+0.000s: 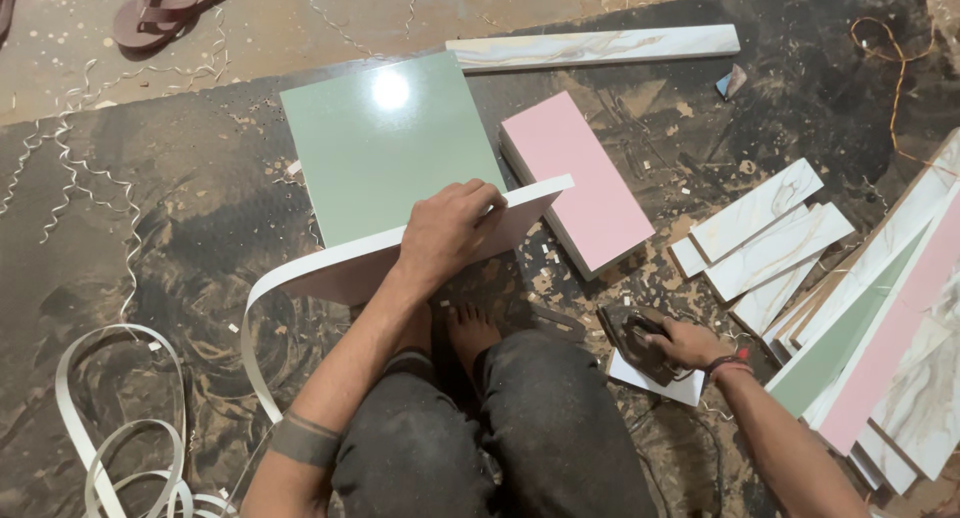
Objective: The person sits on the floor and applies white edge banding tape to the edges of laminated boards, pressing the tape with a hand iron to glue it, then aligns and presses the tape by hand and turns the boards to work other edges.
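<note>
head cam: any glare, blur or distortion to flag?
Head view: a bright glare spot on the glossy green panel, upper middle. Focus is sharp at the left hand on the white edge strip and at the right hand on the dark iron. Straight boards bow near the frame edges, a wide-lens effect. Lighting is even, shadows soft.

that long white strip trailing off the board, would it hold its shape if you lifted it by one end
Probably not. The white strip curves down from under the left hand and loops into loose coils on the floor, so it looks thin and floppy. It likely weighs little and would sag, and its trailing coils might snag or tangle.
</note>
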